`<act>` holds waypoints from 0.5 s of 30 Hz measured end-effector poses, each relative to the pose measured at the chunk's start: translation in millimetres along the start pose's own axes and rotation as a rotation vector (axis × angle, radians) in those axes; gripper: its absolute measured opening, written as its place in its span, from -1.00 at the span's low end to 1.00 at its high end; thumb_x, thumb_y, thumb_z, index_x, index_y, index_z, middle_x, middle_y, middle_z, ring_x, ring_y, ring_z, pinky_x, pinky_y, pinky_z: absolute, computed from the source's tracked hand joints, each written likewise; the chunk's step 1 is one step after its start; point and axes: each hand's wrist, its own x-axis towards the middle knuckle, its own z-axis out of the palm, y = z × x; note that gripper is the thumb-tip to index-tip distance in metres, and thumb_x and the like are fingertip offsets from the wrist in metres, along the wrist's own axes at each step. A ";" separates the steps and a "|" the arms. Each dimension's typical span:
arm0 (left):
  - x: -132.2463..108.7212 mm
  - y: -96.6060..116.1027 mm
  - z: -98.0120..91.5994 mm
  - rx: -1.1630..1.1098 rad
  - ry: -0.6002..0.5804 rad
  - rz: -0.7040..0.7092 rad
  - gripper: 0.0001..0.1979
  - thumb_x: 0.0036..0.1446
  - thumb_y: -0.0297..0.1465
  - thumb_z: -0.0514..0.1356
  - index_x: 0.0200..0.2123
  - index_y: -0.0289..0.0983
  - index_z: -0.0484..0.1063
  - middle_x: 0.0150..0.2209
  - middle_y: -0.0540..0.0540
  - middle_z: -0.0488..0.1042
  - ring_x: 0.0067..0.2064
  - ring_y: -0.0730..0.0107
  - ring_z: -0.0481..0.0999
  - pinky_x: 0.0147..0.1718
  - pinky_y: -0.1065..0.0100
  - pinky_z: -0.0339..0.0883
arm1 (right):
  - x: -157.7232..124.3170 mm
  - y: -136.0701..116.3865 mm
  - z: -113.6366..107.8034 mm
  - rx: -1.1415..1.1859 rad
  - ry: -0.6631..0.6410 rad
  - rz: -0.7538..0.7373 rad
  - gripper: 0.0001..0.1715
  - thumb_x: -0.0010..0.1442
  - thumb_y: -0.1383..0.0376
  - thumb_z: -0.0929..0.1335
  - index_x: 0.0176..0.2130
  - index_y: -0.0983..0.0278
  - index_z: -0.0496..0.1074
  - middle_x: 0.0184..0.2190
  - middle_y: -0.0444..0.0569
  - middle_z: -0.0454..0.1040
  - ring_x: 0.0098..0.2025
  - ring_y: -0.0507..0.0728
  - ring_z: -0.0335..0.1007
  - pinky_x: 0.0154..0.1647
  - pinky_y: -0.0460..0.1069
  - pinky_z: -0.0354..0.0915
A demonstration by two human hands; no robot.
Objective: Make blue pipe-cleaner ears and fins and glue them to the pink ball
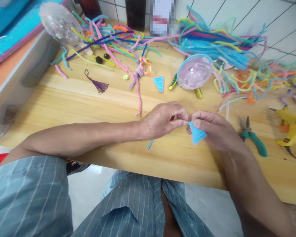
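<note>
Between thumb and fingers, my right hand (pixel 209 126) grips a small blue triangle of folded pipe cleaner (pixel 197 134), its wide end pointing down. My left hand (pixel 164 120) meets it at the narrow top corner, pinching there with thumb and forefinger; the fingertips hide exactly what they hold. A similar blue triangle (pixel 159 84) lies flat on the wooden table beyond my hands. Just below my left hand is a short blue pipe cleaner scrap (pixel 150 144).
Green-handled pliers (pixel 254 138) and a yellow glue gun (pixel 292 126) lie to the right. A clear dome with blue rim (pixel 194 72) sits beyond my hands. Pipe cleaners (pixel 212 49) heap along the back. A purple tassel (pixel 98 84) lies left, near a grey box (pixel 22 75).
</note>
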 end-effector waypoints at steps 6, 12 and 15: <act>-3.7 4.8 2.5 0.018 0.012 0.003 -0.85 0.35 -0.40 0.30 -0.32 -0.28 0.52 -0.36 -0.03 0.56 -0.34 0.48 0.47 -0.28 0.41 0.32 | -1.1 1.4 2.0 0.010 -0.020 -0.011 -0.42 -0.02 -0.20 0.67 -0.39 0.18 0.55 -0.54 -0.15 0.47 -0.51 0.03 0.29 -0.50 -0.05 0.22; -5.3 10.6 2.5 -0.002 -0.006 -0.064 -0.90 0.29 -0.46 0.25 -0.23 -0.29 0.59 -0.29 -0.05 0.64 -0.33 0.48 0.52 -0.28 0.42 0.35 | -2.1 2.1 8.4 -0.179 0.089 -0.190 -0.59 0.13 -0.03 0.64 -0.38 0.17 0.55 -0.51 -0.17 0.46 -0.46 0.03 0.30 -0.43 -0.03 0.29; -5.7 13.6 2.6 -0.020 -0.017 -0.122 -0.86 0.30 -0.41 0.26 -0.22 -0.29 0.65 -0.30 -0.06 0.66 -0.33 0.47 0.53 -0.29 0.42 0.35 | -2.6 3.1 10.5 -0.204 0.138 -0.248 -0.63 0.17 -0.01 0.62 -0.36 0.16 0.55 -0.49 -0.16 0.49 -0.45 0.05 0.34 -0.41 -0.02 0.32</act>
